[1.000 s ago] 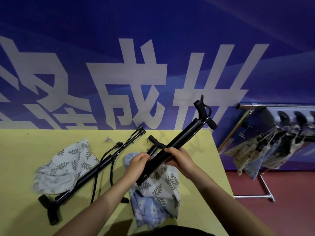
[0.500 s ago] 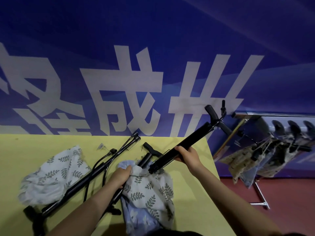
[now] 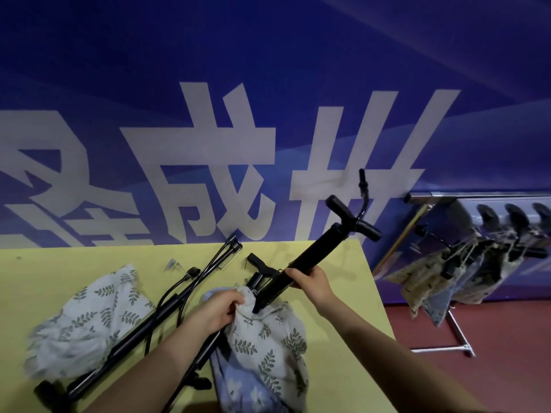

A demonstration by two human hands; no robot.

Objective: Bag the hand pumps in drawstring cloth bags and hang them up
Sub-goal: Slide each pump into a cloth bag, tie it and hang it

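A black tubular hand pump (image 3: pixel 310 257) is gripped by the right hand (image 3: pixel 311 283), its lower end entering the leaf-printed cloth bag (image 3: pixel 265 344), whose mouth is pinched by the left hand (image 3: pixel 219 314). Filled bags (image 3: pixel 447 278) are already hung on the metal rack (image 3: pixel 453 329); two more black pumps (image 3: pixel 131 338) and another leaf-printed bag (image 3: pixel 86 317) are left on the yellow table (image 3: pixel 343 353).
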